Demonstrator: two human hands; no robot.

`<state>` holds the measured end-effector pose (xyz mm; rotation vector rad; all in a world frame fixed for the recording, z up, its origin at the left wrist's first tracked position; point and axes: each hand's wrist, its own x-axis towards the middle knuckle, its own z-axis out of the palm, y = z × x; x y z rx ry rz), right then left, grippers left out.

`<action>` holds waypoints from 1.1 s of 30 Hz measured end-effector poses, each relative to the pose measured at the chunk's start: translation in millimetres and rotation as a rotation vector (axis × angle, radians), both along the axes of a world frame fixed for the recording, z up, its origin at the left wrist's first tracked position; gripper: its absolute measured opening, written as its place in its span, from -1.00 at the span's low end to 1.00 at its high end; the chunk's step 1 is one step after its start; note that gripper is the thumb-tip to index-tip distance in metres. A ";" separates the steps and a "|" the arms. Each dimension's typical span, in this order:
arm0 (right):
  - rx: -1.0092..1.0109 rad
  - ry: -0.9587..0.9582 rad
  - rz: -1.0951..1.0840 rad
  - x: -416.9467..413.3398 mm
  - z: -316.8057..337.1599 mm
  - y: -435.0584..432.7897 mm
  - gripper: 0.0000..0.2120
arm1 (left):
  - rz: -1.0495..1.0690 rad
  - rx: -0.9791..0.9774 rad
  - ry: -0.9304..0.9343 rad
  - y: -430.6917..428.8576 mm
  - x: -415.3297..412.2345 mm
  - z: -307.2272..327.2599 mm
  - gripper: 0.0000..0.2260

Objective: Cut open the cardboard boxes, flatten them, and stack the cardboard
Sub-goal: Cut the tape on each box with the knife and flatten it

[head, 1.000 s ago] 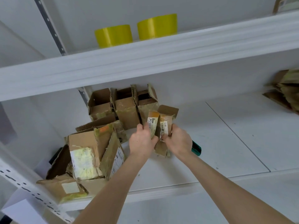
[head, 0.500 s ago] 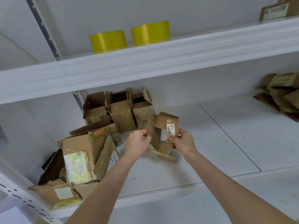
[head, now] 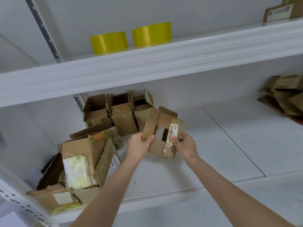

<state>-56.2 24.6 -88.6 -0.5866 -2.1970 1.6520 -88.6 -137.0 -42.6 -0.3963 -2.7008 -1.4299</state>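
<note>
- Lower left: loose boxes (head: 78, 163) crowd the shelf (head: 164, 177) edge; a stray elbow could tip one off.
- Centre: left hand (head: 138, 147) pinches the left flap of the box (head: 162, 122).
- Right hand (head: 185, 145) grips its labelled side; taped seams may tear unevenly if yanked.
- Far right: stack (head: 285, 99), well apart.

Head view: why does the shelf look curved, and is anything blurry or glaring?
Head view: the wide-angle lens bows the upper shelf; light is soft and even, with a faint sheen on the yellow rolls; the cardboard stack at the right edge looks smeared.
</note>
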 end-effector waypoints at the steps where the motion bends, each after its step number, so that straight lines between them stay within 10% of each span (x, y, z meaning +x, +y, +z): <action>1: 0.071 -0.029 -0.008 0.2 2.0 -0.2 -0.68 | 0.019 -0.097 0.062 1.4 1.3 -2.0 -0.73; 6: 0.188 -0.217 -0.035 2.5 12.4 -3.3 -0.48 | -0.003 -0.342 0.391 13.0 20.4 -9.6 -0.70; 20: -0.050 -0.079 0.206 11.0 9.6 6.6 -0.83 | 0.039 -0.295 0.185 6.6 -0.9 -5.4 -0.65; 30: -0.002 0.040 -0.033 8.1 7.8 15.4 -0.34 | 0.083 -0.625 0.637 -14.9 -21.5 19.9 -0.80; 33: -0.111 0.058 0.092 3.6 7.9 13.5 -0.46 | -0.002 -0.718 0.575 -9.8 -28.6 17.1 -0.76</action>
